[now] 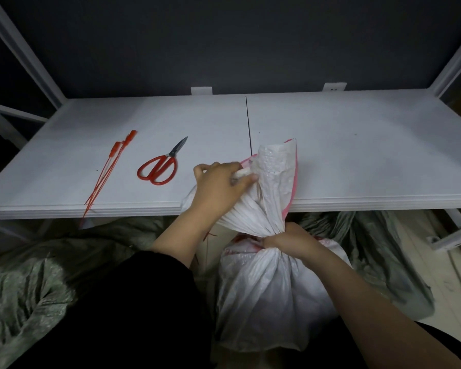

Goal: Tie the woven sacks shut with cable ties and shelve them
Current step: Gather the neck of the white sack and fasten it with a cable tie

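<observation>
White woven sack [266, 296] in work, low before the shelf [357, 145] front: squeezing its gathered neck with right grip [290, 239], fingers curled round it. Pinching the sack's loose top, draped over the shelf edge, with left grip [218, 187]. Noting red scissors [159, 167] and red cable ties [105, 171] lying on the shelf, left of the sack, untouched.

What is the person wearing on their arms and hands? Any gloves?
No gloves: the left hand and right hand are bare, with no rings or watch showing. A black sleeve ends partway down the left forearm; the right forearm is uncovered.
</observation>
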